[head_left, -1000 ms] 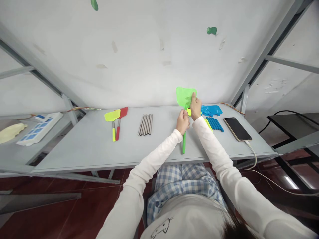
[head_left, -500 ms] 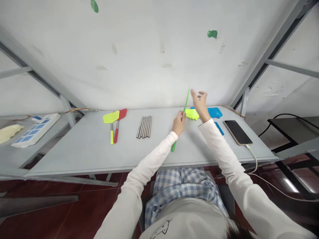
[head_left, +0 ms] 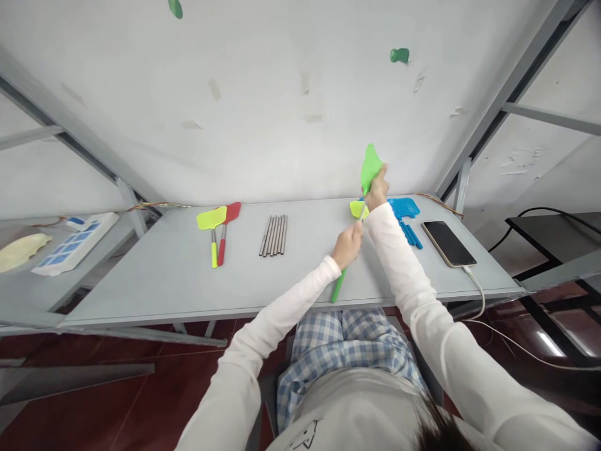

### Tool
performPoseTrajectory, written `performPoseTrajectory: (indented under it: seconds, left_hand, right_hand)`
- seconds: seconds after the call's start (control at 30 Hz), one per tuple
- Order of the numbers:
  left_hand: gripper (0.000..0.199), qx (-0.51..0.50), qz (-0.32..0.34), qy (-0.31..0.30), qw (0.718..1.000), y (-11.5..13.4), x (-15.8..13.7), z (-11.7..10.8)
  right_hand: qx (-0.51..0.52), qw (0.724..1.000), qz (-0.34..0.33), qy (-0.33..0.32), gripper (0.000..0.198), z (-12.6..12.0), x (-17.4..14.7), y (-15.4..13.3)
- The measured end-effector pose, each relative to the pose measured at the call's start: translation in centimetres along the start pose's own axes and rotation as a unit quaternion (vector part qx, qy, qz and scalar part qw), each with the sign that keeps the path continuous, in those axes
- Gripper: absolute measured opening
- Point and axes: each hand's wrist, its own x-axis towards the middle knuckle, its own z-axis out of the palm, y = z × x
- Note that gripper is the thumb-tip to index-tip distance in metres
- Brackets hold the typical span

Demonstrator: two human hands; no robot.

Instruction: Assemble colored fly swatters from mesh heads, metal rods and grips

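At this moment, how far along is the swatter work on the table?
Done, by the look of it: a yellow swatter and a red swatter lie whole at the left. In hand: the left hand grips the green swatter by its handle while the right hand holds its head. Left: metal rods, blue heads and blue handles lie loose.

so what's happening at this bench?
A person seated at the grey table holds a green fly swatter in both hands: the left hand grips the handle, the right hand holds the head up near the wall. Two finished swatters, metal rods, blue parts and a phone lie on the table.
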Motion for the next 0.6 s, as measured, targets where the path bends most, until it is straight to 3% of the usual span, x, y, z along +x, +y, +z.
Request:
performPoseTrajectory:
  seconds: [0.03, 0.1, 0.17, 0.23, 0.37, 0.47, 0.6]
  left_hand:
    - [0.038, 0.028, 0.021, -0.031, 0.999, -0.1, -1.1, 0.0]
    - [0.042, 0.049, 0.028, -0.107, 0.993, 0.3, -2.7, -0.1]
    - [0.047, 0.025, -0.008, -0.154, 0.988, 1.3, -3.5, -0.5]
    - [0.051, -0.027, -0.026, -0.147, 0.988, 2.7, -3.1, -1.4]
    - [0.051, -0.125, -0.010, -0.121, 0.985, 4.7, -1.1, -3.8]
    - [0.046, -0.187, -0.007, -0.135, 0.973, 4.6, 0.3, -5.3]
    - [0.037, -0.230, -0.019, -0.139, 0.963, 3.5, 2.2, -6.1]
  right_hand:
    - [0.026, 0.994, 0.049, 0.089, 0.067, -0.3, 1.2, -0.5]
    - [0.041, 0.989, 0.050, 0.136, 0.061, -0.9, 3.4, -1.4]
    - [0.035, 0.993, 0.048, 0.099, 0.055, -1.3, 4.6, -1.8]
    - [-0.004, 0.996, 0.074, 0.050, 0.048, -1.7, 4.9, -1.4]
    - [-0.186, 0.978, 0.088, -0.016, 0.028, -2.7, 3.2, 1.2]
    - [-0.240, 0.968, 0.066, -0.025, 0.015, -3.7, 1.8, 3.4]
    - [-0.273, 0.962, 0.016, 0.004, 0.026, -4.9, 0.6, 5.3]
